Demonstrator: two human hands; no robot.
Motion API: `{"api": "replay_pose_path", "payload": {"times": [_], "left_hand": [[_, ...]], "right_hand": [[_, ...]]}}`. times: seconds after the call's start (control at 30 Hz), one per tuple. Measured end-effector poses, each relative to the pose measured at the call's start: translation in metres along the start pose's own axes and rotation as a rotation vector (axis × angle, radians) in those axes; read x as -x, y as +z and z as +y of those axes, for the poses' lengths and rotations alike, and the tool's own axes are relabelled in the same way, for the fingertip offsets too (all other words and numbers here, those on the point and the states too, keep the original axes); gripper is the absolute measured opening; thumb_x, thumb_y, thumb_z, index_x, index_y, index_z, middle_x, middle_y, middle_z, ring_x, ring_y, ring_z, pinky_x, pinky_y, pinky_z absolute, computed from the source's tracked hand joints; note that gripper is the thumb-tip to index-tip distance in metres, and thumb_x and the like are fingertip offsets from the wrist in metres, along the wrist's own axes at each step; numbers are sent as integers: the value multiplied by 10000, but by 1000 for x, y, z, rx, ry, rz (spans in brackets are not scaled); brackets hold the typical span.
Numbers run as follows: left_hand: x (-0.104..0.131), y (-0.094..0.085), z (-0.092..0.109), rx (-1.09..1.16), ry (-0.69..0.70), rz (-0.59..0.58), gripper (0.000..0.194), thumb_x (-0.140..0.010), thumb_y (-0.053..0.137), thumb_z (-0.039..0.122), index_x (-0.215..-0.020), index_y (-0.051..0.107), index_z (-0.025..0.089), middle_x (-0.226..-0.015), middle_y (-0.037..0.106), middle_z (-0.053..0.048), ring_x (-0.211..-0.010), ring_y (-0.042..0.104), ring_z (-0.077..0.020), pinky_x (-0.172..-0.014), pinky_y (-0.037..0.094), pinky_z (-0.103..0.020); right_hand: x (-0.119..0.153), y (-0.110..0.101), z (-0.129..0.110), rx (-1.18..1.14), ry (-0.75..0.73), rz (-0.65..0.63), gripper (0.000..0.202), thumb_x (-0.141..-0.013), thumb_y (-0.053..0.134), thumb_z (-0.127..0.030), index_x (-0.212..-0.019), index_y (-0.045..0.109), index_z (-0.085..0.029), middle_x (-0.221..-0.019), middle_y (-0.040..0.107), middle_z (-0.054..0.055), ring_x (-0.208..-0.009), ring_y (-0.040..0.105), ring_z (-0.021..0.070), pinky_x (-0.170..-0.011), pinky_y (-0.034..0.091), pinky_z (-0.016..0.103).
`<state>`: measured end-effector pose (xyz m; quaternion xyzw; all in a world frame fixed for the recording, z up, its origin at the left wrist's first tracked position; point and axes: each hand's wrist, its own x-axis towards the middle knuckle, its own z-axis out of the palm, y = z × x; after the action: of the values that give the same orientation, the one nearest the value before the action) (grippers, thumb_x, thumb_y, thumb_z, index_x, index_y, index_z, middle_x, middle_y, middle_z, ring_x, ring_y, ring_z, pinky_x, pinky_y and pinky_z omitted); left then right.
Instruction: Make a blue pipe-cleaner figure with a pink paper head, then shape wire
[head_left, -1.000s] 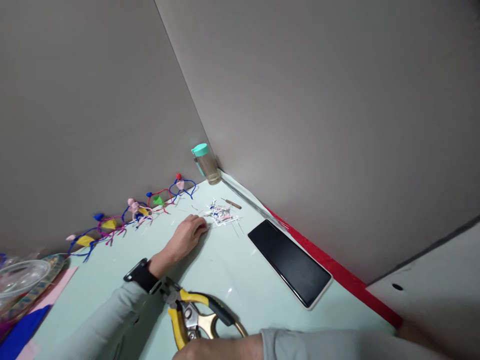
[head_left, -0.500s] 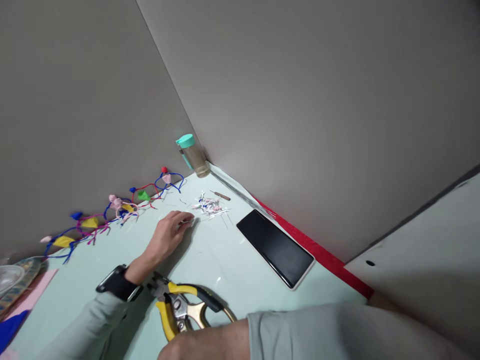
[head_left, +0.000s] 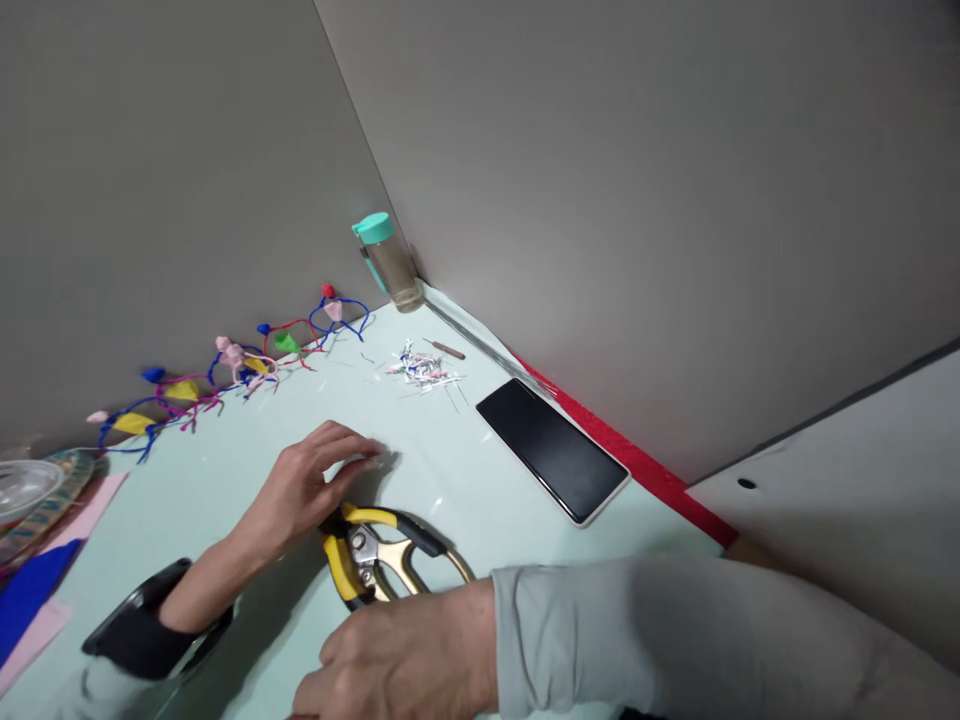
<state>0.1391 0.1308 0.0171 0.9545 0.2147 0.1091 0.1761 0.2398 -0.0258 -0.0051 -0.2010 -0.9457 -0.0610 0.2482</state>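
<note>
My left hand [head_left: 319,475] hovers low over the pale tabletop [head_left: 427,460], fingers stretched forward and slightly bent, the thumb a little apart below them. I see nothing between them. Just beneath it are yellow-and-black-handled pliers [head_left: 341,565], their jaws hidden by the hand. Gold-handled cutters [head_left: 401,560] overlap the pliers. My right hand [head_left: 405,655] is at the bottom edge, back up and fingers curled. Its fingertips are out of sight, and a sliver of something brownish shows at the frame's edge.
A phone [head_left: 555,450] lies right of the cutters. Farther back are a pile of small scraps [head_left: 427,368], a brown-handled pick [head_left: 448,350], thin wires [head_left: 487,345] and a teal-lidded bottle [head_left: 394,265]. Colourful twisted figures [head_left: 247,365] line the left wall. Paper sheets [head_left: 37,590] lie at left.
My left hand has drawn back from the scraps toward the pliers, now covering their jaws. More of my right hand shows. The view has tilted downward, so the table appears higher.
</note>
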Motion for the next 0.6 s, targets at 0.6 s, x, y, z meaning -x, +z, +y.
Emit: {"api": "replay_pose_path", "payload": {"times": [0.6], "left_hand": [[-19,25,68,-645,191,-233,105,-957,660,257,-944,683,155,-963,708,-35,-913,682,-206,-850,569,-426]], "right_hand": [[2,-1,0,117,138,797,190,-846,517,-40,-769,673,-114,-555,552,-32,-518,502,125,-488,379,274]]}}
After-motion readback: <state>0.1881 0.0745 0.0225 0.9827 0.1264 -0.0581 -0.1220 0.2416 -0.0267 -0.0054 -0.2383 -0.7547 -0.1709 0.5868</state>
